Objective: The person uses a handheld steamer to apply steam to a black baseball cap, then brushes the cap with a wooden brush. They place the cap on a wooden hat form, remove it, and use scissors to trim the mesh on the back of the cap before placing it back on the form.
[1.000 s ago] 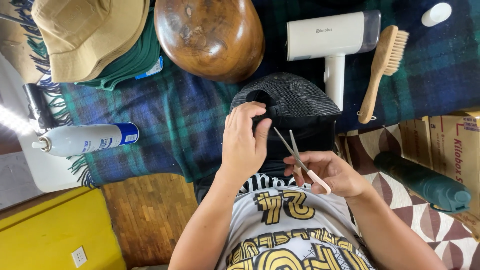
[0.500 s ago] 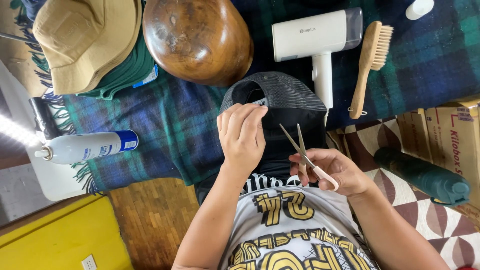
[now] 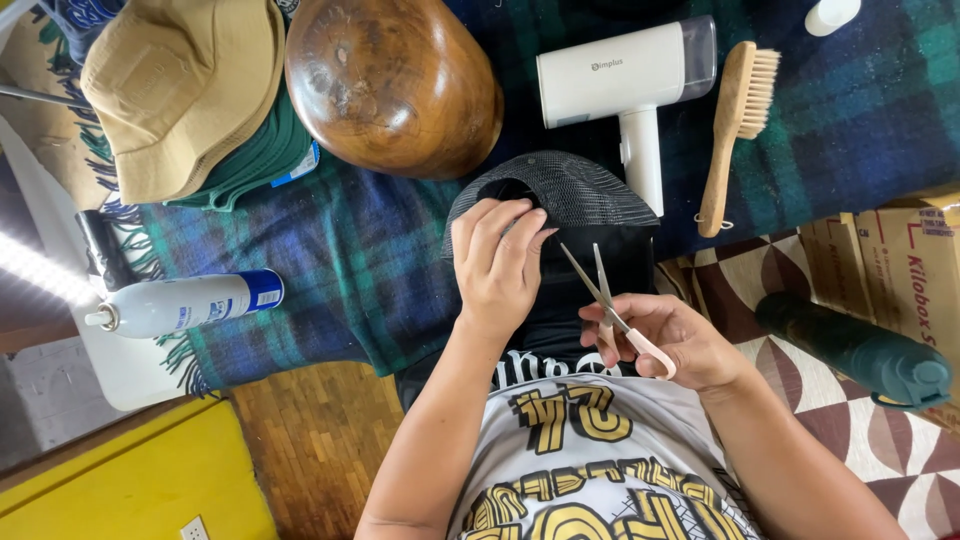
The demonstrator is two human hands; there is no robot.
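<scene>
Nearest the camera, the right hand (image 3: 672, 340) grips a small pair of scissors (image 3: 612, 306) with pale pink handles; its fingers are curled through and around the loops, and the two thin blades stand slightly apart, tips pointing away from the body over the black cap. The left hand (image 3: 497, 265) lies just beside the blades, palm down on the black mesh-backed cap (image 3: 570, 195), with its fingers pressed close together and bent at the tips, apparently pinching a bit of the cap's dark fabric, though what exactly is caught between them is too small to tell. The cap sits at the near edge of a blue and green plaid blanket (image 3: 360, 270), its mesh crown pointing away and its lower part hanging toward the person's lap.

To the left on the blanket lies a white spray can (image 3: 185, 303) with a blue band, on its side. To the right, off the blanket, a dark green bottle (image 3: 850, 348) lies near cardboard boxes (image 3: 900, 270).

Beyond the cap, a white handheld steamer (image 3: 630, 85) lies with its handle touching the cap's mesh. A wooden bristle brush (image 3: 738, 125) lies just beside it to the right. A rounded wooden hat block (image 3: 392, 85) stands left of the steamer, and farther left a tan bucket hat (image 3: 180, 95) rests on a folded green cloth (image 3: 255, 165).
</scene>
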